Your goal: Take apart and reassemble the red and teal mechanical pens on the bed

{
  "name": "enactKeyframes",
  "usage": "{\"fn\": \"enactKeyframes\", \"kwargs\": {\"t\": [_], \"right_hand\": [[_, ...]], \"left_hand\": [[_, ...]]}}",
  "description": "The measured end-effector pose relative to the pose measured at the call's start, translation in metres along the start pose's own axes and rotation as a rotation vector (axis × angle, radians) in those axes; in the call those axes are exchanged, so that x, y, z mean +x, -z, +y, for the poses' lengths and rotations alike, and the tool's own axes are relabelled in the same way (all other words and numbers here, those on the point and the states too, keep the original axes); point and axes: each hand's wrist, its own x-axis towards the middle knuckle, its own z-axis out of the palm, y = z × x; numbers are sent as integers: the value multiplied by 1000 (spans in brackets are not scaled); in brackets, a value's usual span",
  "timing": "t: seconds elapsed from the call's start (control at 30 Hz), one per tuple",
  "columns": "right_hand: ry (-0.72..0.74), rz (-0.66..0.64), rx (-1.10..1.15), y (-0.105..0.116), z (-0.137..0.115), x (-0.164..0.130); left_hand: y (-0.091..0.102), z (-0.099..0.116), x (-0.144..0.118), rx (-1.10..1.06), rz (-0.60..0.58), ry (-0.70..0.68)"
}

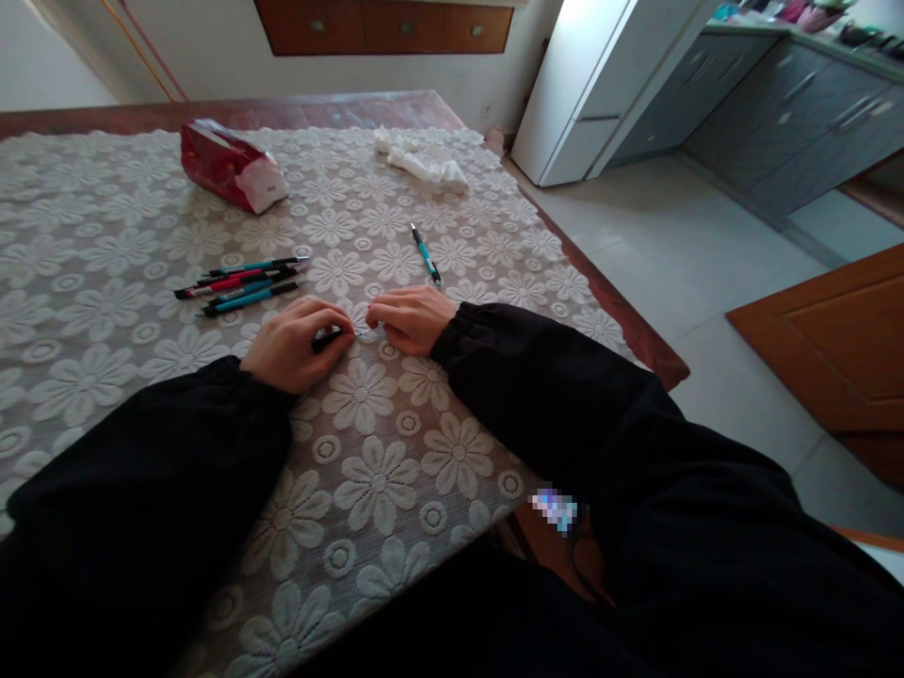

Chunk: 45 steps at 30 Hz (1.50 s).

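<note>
Both hands rest close together on the lace tablecloth (381, 471). My left hand (293, 344) is closed on a dark pen part (326, 339) that sticks out between its fingers. My right hand (410, 315) is closed, its fingertips pinching a thin piece that reaches toward the left hand; what that piece is I cannot tell. A bundle of several pens (244, 282), blue, red and black, lies just left of and beyond my left hand. A single blue pen (426, 254) lies beyond my right hand.
A red and white packet (230, 165) lies at the far left of the table, crumpled white tissue (424, 165) at the far right. The wooden table edge (614, 311) runs along the right. A white fridge (593, 85) and grey cabinets (777, 104) stand beyond.
</note>
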Motion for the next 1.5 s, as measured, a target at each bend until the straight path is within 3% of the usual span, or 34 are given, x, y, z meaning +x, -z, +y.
{"fn": "enactKeyframes", "kwargs": {"t": [0.47, 0.7, 0.83, 0.9, 1.1, 1.5], "right_hand": [[-129, 67, -102, 6, -7, 1], [-122, 234, 31, 6, -3, -2], [-301, 431, 109, 7, 4, -2], [-358, 470, 84, 7, 7, -2], [-313, 303, -55, 3, 7, -1], [-44, 203, -198, 8, 3, -3]], "left_hand": [[10, 14, -1, 7, -1, 44], [2, 8, -5, -30, 34, 109], [-2, 5, -5, -46, 92, 134], [-2, 5, -4, -37, 98, 116], [3, 10, -3, -10, 72, -1], [-1, 7, -3, 19, 110, 53]]}}
